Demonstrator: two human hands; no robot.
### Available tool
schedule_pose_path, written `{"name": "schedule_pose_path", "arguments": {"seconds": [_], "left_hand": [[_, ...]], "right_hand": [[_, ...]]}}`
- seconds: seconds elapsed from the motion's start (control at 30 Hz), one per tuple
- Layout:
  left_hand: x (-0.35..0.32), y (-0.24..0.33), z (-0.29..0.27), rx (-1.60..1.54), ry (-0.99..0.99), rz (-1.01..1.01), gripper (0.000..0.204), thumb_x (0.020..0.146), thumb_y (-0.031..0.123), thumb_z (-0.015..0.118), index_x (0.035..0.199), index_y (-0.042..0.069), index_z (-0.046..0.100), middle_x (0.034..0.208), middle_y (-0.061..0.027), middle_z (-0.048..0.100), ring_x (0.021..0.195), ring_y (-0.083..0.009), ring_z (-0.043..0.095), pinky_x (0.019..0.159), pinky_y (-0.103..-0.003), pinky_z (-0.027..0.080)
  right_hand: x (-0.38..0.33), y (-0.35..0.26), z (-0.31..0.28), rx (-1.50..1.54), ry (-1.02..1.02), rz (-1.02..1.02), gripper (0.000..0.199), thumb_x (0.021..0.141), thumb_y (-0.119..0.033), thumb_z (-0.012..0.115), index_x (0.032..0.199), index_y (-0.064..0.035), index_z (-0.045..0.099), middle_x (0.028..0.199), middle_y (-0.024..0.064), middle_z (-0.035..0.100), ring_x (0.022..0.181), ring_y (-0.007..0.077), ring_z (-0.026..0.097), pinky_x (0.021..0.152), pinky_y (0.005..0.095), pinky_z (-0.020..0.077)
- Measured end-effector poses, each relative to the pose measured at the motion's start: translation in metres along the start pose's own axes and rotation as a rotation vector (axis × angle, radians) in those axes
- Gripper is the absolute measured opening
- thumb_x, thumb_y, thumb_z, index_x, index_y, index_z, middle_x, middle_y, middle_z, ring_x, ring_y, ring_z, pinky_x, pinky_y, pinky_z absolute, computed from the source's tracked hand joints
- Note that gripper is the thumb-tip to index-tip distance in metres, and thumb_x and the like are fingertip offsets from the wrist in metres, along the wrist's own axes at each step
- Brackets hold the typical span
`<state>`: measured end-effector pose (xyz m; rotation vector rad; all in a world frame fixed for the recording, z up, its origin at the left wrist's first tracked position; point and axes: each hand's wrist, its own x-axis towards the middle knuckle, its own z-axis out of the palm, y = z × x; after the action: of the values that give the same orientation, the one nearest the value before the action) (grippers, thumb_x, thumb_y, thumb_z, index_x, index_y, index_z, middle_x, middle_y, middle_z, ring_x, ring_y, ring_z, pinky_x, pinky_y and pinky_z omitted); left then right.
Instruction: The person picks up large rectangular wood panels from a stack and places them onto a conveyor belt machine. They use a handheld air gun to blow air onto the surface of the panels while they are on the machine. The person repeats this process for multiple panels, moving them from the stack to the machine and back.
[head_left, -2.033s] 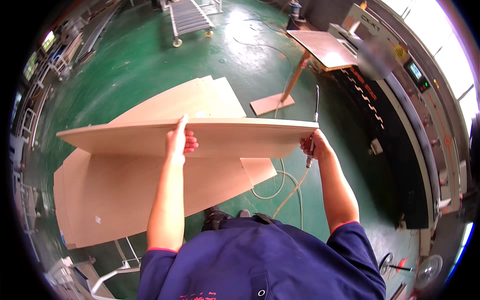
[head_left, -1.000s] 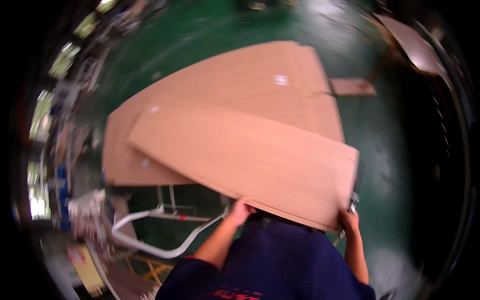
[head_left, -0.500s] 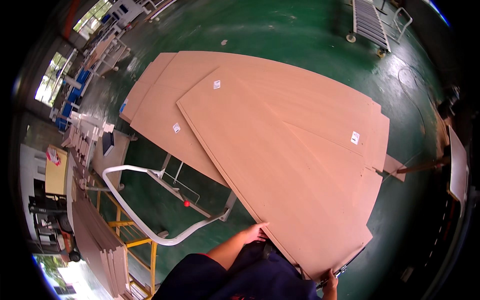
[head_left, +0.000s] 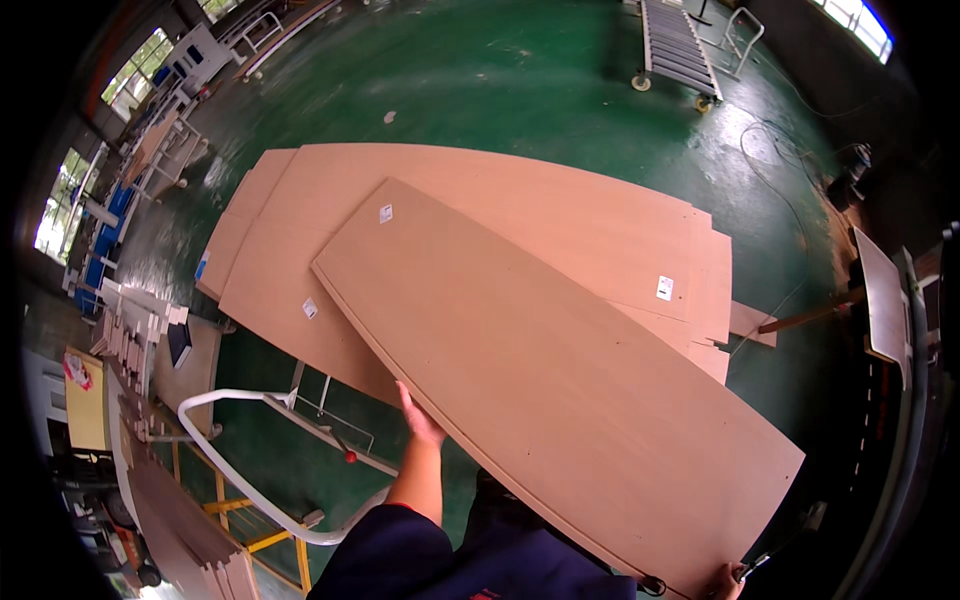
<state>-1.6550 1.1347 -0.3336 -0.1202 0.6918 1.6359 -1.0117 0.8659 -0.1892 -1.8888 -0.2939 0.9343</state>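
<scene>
- Fingers of our left hand (head_left: 420,420) press flat against the near long edge of the top board (head_left: 540,370), and they lie close together; we cannot see if the thumb goes under the edge.
- Our right hand (head_left: 722,582) is at the lower right corner of the same board, almost cut off by the bottom edge of the picture, so we cannot tell if its fingers are closed or apart.
- Something dark and thin, like a cable or a tool (head_left: 770,560), shows beside this hand, but it is too small to name.
- We see the top board as a long, thin wooden panel, light brown, smooth and matte, with a fine grain; its long sides look curved, which the fisheye lens may cause.
- It lies slanted across a stack of boards (head_left: 560,215) of the same material, and its near end hangs past the stack toward our body.
- Small white labels (head_left: 665,288) are stuck on several boards.
- Under the stack, a white tube frame (head_left: 230,470) stands on the green floor (head_left: 500,80), which is glossy and a little worn.
- Our dark blue sleeves hide the near part of the floor.
- At the far side stands a metal roller cart (head_left: 672,45); at the left there are piles of small wood pieces (head_left: 130,335), hard to make out.
</scene>
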Motion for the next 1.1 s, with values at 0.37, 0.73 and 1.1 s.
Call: {"name": "schedule_pose_path", "arguments": {"seconds": [0.37,0.73,1.1], "left_hand": [[-0.037,-0.054,0.032,0.011,-0.027,0.132,0.051,0.078,0.030,0.052,0.123,0.004,0.053,0.118,-0.0150,0.060,0.105,-0.0336,0.060,0.087,-0.047,0.052],[-0.160,-0.230,0.174,0.171,-0.331,-0.001,0.060,0.081,0.042,0.043,0.123,0.001,0.054,0.113,-0.0160,0.062,0.101,-0.0348,0.061,0.085,-0.048,0.052],[-0.199,-0.542,0.304,0.349,-0.643,-0.411,0.062,0.070,0.031,0.053,0.124,-0.001,0.050,0.114,-0.0159,0.058,0.105,-0.0336,0.058,0.087,-0.044,0.051]], "right_hand": [[-0.018,-0.018,-0.070,0.112,0.189,-0.238,0.036,0.089,-0.013,0.066,0.122,-0.0043,0.053,0.093,0.0035,0.060,0.069,0.0138,0.055,0.057,0.0279,0.0454],[-0.070,0.052,-0.291,0.576,0.167,-0.405,0.013,0.089,-0.014,0.063,0.096,-0.0087,0.054,0.091,-0.0007,0.058,0.086,0.0103,0.056,0.082,0.0259,0.0458],[-0.095,0.159,-0.440,0.762,0.603,-0.322,0.010,0.092,-0.013,0.065,0.094,-0.0085,0.057,0.092,0.0013,0.063,0.087,0.0123,0.059,0.083,0.0270,0.0482]]}}
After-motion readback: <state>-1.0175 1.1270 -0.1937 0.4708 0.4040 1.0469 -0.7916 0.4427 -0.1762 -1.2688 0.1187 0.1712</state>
